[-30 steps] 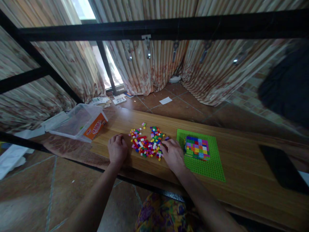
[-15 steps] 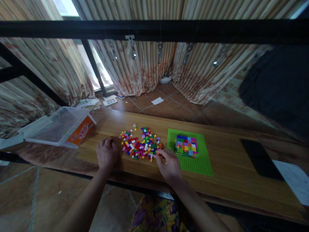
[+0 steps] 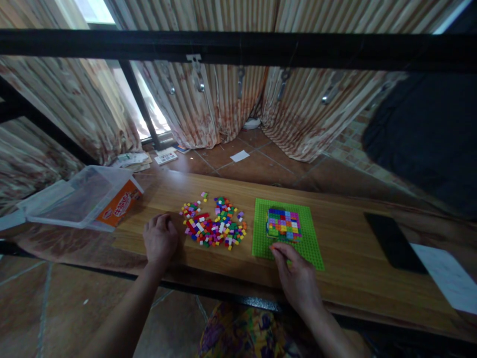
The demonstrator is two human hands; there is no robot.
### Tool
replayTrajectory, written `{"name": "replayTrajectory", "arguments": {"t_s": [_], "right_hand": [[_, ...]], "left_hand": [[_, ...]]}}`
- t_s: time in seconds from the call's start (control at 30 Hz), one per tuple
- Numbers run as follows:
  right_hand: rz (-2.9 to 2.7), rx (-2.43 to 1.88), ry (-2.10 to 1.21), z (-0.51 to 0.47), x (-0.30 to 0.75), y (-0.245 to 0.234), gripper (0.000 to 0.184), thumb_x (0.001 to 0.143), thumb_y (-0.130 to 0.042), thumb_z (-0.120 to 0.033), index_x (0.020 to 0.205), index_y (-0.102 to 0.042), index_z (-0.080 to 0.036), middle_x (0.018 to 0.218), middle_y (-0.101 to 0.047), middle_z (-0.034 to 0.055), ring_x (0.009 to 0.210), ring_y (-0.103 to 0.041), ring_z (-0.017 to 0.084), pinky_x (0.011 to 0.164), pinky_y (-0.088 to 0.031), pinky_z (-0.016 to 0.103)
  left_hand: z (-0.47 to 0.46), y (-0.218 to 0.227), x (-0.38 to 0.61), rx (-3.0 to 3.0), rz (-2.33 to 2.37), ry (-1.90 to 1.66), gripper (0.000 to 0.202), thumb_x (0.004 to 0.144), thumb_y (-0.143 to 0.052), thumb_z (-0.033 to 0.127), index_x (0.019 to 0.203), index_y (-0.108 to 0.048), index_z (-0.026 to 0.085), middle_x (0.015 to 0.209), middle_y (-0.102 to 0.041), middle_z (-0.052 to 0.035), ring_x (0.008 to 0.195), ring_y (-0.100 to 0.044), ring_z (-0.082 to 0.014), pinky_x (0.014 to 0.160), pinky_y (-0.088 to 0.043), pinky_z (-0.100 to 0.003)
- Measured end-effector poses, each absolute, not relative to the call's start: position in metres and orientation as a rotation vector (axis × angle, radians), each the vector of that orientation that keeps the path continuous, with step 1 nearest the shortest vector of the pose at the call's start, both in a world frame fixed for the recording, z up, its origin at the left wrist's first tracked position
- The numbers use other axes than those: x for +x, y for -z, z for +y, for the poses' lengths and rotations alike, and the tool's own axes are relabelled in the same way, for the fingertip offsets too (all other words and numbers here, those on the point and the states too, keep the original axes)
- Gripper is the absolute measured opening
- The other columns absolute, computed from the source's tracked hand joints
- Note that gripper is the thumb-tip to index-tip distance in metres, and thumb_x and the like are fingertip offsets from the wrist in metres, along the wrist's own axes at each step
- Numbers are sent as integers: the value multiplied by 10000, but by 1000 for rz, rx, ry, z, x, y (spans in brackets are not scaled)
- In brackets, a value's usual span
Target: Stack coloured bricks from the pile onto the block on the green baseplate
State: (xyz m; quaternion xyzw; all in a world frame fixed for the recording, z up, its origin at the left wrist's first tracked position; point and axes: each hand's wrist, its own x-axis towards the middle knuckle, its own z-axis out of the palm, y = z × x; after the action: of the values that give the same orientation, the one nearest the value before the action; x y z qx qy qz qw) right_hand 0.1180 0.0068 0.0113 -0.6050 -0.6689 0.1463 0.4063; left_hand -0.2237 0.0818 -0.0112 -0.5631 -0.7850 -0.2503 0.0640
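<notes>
Thumb and fingers of my right hand (image 3: 296, 272) are pinched on a small orange toy brick (image 3: 273, 246), over the front part of the green baseplate (image 3: 313, 248). Just beyond the fingertips, a many-coloured block of joined toy bricks (image 3: 283, 223) stands on the baseplate. My left hand (image 3: 160, 239) rests on the table with its fingers curled in and nothing visible in them. Beside it, to the right, lies a loose heap of small coloured toy bricks (image 3: 214, 226).
A clear plastic bin (image 3: 87, 199) with an orange label stands at the table's left end. To the right lie a dark flat object (image 3: 395, 243) and a white sheet (image 3: 447, 276). A black metal bar (image 3: 238, 47) with hanging clips crosses above the wooden table (image 3: 346, 238).
My right hand has moved right, from the edge of the brick heap to the baseplate, with the orange brick in its fingertips. My left hand stays in place; the view has shifted slightly.
</notes>
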Motion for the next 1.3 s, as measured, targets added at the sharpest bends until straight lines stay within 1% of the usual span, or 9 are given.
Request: {"name": "replayTrajectory", "arguments": {"t_s": [0.13,0.33,0.63,0.77,0.9,1.0,1.17,1.3], "right_hand": [[-1640,-1569,-235,17,143,-13,230,934,-499,-373,973,-671,-225,955,-725,61,852,-687,210,783,-536,348],[-1649,-1507,-93,39,154,-12,205,914,-539,-362,907,-696,-231,1048,-663,81,1008,-602,226,898,-483,416],[-1647,-1492,-35,45,151,-6,191,898,-564,-363,887,-715,-247,1068,-627,77,1025,-572,233,889,-472,437],[-1686,-1439,-48,37,138,-18,158,905,-565,-326,926,-700,-247,1032,-653,68,998,-589,227,879,-476,412],[-1862,-1334,-258,27,104,-24,156,934,-516,-264,921,-669,-238,902,-686,36,869,-625,187,812,-492,339],[-1941,-1319,-347,25,78,-15,176,942,-487,-245,899,-657,-231,876,-687,35,848,-626,184,774,-488,316],[-2045,-1354,-277,31,57,4,223,948,-457,-222,835,-649,-226,803,-664,39,799,-615,188,731,-458,306],[-2086,-1380,-228,38,55,12,197,943,-478,-231,839,-646,-220,815,-658,41,817,-602,188,728,-434,294]], "left_hand": [[82,11,-224,-1702,-2368,773,343,866,-401,290,1058,-653,159,1091,-628,-130,1031,-540,-292,934,-413,-424],[83,12,-225,-1701,-2367,756,340,857,-406,268,1056,-651,144,1121,-620,-144,1056,-531,-297,950,-419,-434],[83,13,-225,-1708,-2345,755,335,855,-411,251,1058,-654,142,1103,-631,-140,1031,-540,-288,955,-421,-432],[82,13,-223,-1700,-2355,749,326,859,-417,246,1051,-660,143,1084,-641,-131,1011,-541,-279,949,-425,-418],[82,13,-222,-1680,-2368,756,322,859,-423,238,1053,-660,139,1088,-640,-132,1012,-540,-276,945,-427,-415],[82,14,-222,-1682,-2369,766,315,861,-426,234,1051,-662,147,1089,-637,-130,1026,-542,-273,948,-424,-416],[82,15,-223,-1686,-2373,770,316,862,-428,229,1056,-661,139,1078,-640,-127,1028,-547,-273,946,-430,-409],[81,16,-223,-1679,-2378,777,316,863,-430,226,1061,-661,140,1084,-639,-125,1035,-548,-275,953,-429,-409]]}}
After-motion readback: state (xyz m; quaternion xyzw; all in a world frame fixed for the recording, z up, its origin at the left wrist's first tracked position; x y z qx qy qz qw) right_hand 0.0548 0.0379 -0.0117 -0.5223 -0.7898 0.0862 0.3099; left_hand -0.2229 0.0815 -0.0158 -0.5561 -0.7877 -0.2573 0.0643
